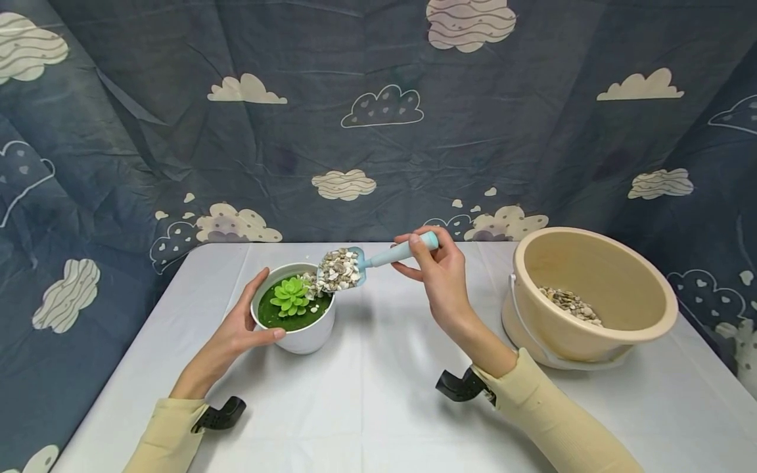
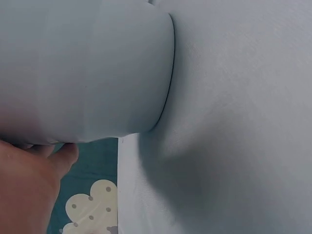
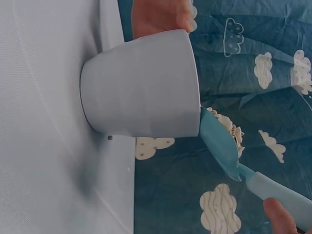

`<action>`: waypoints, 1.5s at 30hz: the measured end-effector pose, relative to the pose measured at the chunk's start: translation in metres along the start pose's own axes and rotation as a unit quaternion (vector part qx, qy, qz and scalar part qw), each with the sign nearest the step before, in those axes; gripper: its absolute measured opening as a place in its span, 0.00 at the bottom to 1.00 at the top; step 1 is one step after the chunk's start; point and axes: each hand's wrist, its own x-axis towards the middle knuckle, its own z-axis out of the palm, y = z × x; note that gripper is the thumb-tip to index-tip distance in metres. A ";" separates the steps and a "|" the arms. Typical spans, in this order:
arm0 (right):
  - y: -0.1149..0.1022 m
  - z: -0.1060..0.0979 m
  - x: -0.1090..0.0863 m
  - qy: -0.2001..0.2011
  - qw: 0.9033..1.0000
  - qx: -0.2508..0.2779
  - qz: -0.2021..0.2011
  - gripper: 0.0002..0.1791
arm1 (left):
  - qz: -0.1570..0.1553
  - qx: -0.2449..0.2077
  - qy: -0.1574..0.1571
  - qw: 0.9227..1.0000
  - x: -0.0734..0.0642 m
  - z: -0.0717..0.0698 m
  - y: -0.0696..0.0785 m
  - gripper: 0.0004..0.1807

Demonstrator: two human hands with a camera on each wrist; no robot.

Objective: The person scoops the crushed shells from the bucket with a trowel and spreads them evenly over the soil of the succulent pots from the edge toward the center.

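My left hand (image 1: 239, 325) holds a white flower pot (image 1: 304, 338) at its side, thumb at the near rim and fingers along the left. Inside the pot, a bright green succulent (image 1: 291, 297) sits on a green surface, with some pebbles beside it. My right hand (image 1: 440, 272) grips the light blue handle of a small trowel (image 1: 408, 251) between thumb and fingers. Pebbles (image 1: 338, 269) fill the trowel's scoop, which tilts down toward the pot's right rim. In the right wrist view, the scoop's tip (image 3: 207, 119) is right at the rim.
At the right of the white-covered table (image 1: 390, 407) stands a large beige bucket (image 1: 591, 341) with its handle hanging down. More pebbles (image 1: 570, 305) lie in its bottom. Behind the table hangs a dark blue cloth (image 1: 378, 157) printed with clouds.
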 end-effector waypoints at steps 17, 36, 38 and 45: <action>-0.002 0.002 0.000 -0.007 1.000 -0.005 -0.011 0.11 | -0.020 0.083 0.058 0.995 0.002 0.007 0.002 0.61; -0.002 0.004 0.000 -0.011 1.000 -0.009 -0.020 0.11 | 0.006 0.026 0.022 0.999 0.001 0.002 0.001 0.58; -0.001 0.004 -0.001 -0.011 1.000 -0.010 -0.020 0.11 | 0.002 0.032 0.025 0.999 0.001 0.003 0.000 0.58; 0.000 0.004 -0.001 -0.012 1.000 -0.013 -0.019 0.11 | -0.008 0.052 0.034 0.998 0.002 0.005 -0.001 0.58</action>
